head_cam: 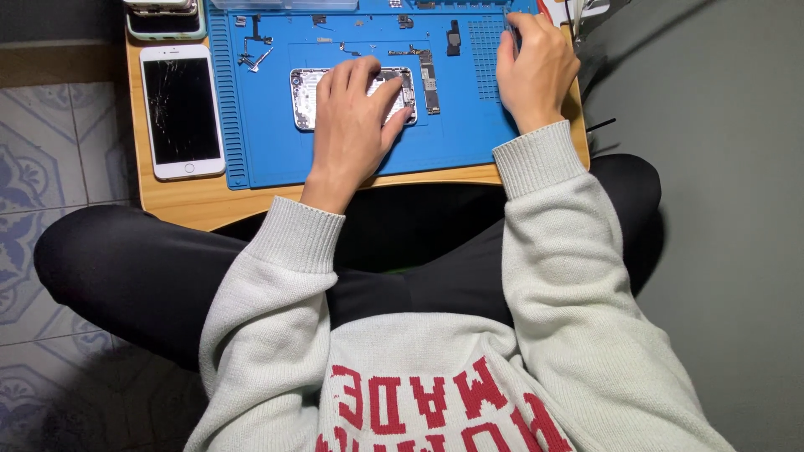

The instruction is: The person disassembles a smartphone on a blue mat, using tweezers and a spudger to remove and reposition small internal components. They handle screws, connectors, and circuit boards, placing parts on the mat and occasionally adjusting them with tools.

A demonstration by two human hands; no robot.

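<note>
My left hand [352, 125] lies flat on an opened silver phone housing [303, 96] in the middle of a blue repair mat [276, 151], its fingers spread over the housing. At the mat's right edge my right hand [536, 71] is curled with its fingertips pinched on something small and dark; what it is cannot be made out. A narrow circuit board [430, 79] lies just right of the housing.
A white phone with a cracked dark screen [182, 109] lies on the wooden table [180, 205] left of the mat. More phones are stacked at the top left [165, 18]. Small parts and flex cables [254, 50] are scattered on the mat's far side. My crossed legs sit below the table.
</note>
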